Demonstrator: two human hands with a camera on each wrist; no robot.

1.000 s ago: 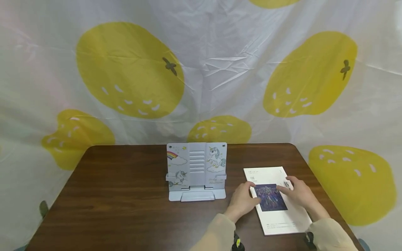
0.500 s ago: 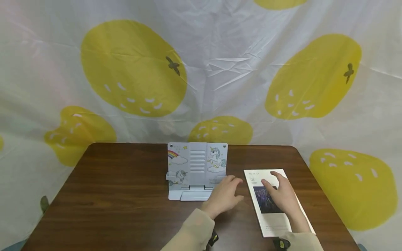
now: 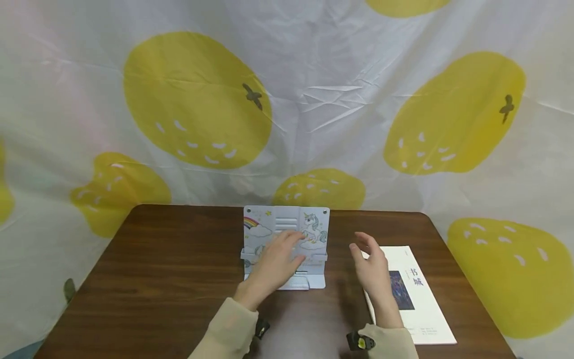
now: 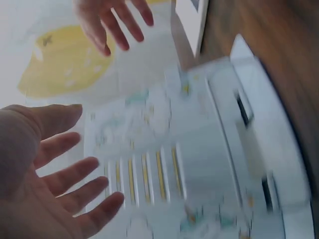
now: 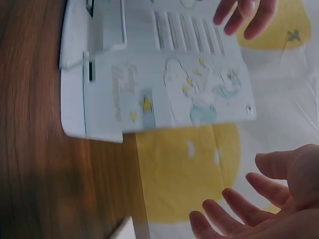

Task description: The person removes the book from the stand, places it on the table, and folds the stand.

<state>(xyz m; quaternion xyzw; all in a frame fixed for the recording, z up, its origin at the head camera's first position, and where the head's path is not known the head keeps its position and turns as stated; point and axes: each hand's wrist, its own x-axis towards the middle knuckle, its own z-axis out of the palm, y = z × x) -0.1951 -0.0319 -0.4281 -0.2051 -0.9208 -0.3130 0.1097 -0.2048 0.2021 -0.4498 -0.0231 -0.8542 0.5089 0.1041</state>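
A white book stand (image 3: 314, 227) printed with unicorns and a rainbow stands upright near the middle of the table. My left hand (image 3: 274, 264) hovers in front of it, fingers spread and holding nothing, hiding part of its panel. In the left wrist view the stand's slotted back (image 4: 199, 144) lies beyond my loose fingers. My right hand (image 3: 373, 271) is raised to the right of the stand, fingers relaxed, overlapping the left edge of a white book (image 3: 430, 304) with a dark picture on its cover. The right wrist view shows the stand's right side (image 5: 169, 94) past the open right hand (image 5: 264, 199).
The brown wooden table (image 3: 157, 289) has rounded back corners. Behind it hangs a pale curtain (image 3: 323, 124) with large yellow fruit prints. The book lies flat near the table's right edge.
Both hands have left the book and moved left. The left hand has reached the front of the stand; the right hand has come to the book's left edge. The book stays lying on the table.
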